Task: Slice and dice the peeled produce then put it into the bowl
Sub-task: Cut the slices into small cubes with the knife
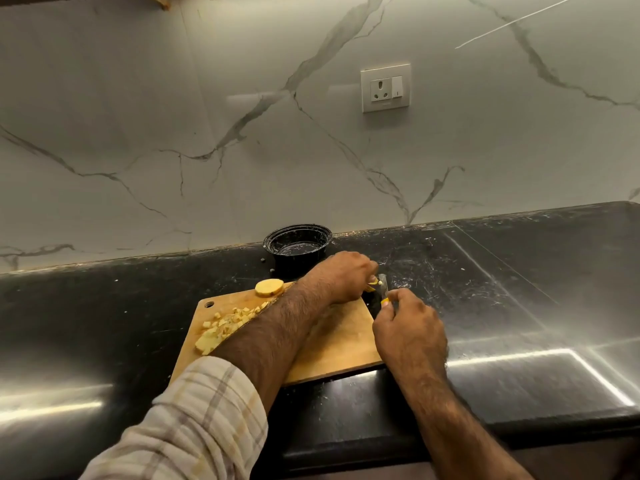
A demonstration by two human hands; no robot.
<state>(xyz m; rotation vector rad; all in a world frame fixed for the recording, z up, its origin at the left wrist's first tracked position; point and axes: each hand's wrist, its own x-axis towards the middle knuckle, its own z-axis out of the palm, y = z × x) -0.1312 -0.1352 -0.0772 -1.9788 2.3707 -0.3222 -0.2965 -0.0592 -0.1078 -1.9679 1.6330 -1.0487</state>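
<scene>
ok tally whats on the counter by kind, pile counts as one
cutting board: 1
black bowl: 1
knife: 1
peeled produce chunk: 1
pile of diced pieces: 1
piece held at the board's corner: 1
total: 6

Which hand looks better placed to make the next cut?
Probably the right hand: it grips the knife, its blade beside the small piece that the left hand steadies at the cutting board's far right corner. The left arm crosses the board, holding only produce.
</scene>
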